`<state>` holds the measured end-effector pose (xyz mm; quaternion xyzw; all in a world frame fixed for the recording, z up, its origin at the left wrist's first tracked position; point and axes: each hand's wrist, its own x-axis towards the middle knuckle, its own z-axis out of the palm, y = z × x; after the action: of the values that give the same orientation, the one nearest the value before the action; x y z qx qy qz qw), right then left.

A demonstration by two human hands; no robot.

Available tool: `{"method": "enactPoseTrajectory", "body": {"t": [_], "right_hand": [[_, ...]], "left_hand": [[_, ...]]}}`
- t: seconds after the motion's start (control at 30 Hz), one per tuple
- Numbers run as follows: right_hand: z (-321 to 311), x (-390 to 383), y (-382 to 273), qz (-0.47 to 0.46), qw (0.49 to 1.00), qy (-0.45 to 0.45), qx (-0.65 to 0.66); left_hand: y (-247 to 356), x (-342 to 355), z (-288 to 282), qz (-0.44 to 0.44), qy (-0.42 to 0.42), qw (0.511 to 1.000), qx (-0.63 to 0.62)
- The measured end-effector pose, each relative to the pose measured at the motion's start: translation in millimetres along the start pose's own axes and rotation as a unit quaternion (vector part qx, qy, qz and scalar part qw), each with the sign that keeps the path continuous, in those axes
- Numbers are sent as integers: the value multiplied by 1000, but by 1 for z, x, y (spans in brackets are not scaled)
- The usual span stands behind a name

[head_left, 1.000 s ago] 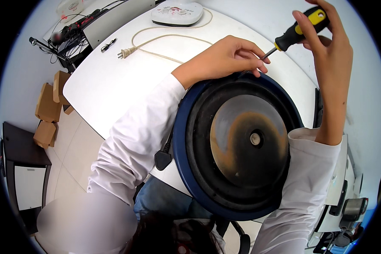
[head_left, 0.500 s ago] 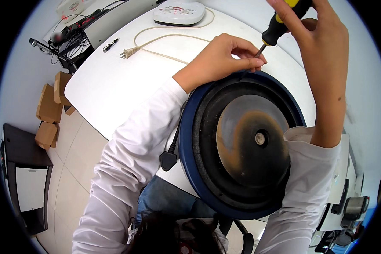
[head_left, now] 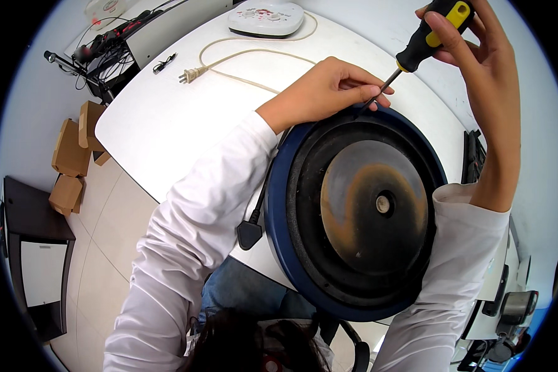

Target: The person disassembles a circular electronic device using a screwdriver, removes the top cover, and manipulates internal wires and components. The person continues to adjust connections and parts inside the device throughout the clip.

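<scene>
A black and yellow screwdriver [head_left: 411, 54] slants down to the far rim of a round electric cooker base [head_left: 278, 217]. My right hand [head_left: 493, 74] grips its handle up high at the right. My left hand [head_left: 325, 90] pinches the thin shaft between thumb and fingers just above the rim. The shaft's tip meets the black inner ring by the blue edge; whether a screw sits there I cannot make out. Inside the base lies a scorched, stained metal heating plate [head_left: 353, 229] with a small round button [head_left: 383, 203] at its centre.
The cooker base stands on a white table [head_left: 155, 124]. A black plug [head_left: 249, 235] hangs beside it. At the back are a white appliance [head_left: 266, 20], a beige cord with its plug [head_left: 192, 75] and a short black cable [head_left: 164, 64]. Cardboard boxes [head_left: 71, 149] sit at the left.
My right hand has shifted right and slightly down, leaning the screwdriver further over to the right. My left hand has stayed at the rim, moving only slightly.
</scene>
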<state>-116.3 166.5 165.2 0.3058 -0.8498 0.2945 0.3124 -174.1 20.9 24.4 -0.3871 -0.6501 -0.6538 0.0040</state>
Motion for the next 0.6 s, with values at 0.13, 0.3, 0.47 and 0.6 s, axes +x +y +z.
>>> {"method": "enactPoseTrajectory", "body": {"t": [0.13, 0.3, 0.47, 0.6], "right_hand": [[4, 5, -44, 112, 993, -9, 24], [15, -16, -18, -16, 999, 18, 48], [8, -15, -1, -59, 996, 71, -19], [-3, -10, 9, -63, 996, 64, 22]], "left_hand": [[0, 1, -1, -3, -7, 1000, -25], [0, 0, -1, 8, 14, 1000, 0], [5, 0, 4, 2, 31, 999, 10], [5, 2, 4, -2, 41, 999, 33]]}}
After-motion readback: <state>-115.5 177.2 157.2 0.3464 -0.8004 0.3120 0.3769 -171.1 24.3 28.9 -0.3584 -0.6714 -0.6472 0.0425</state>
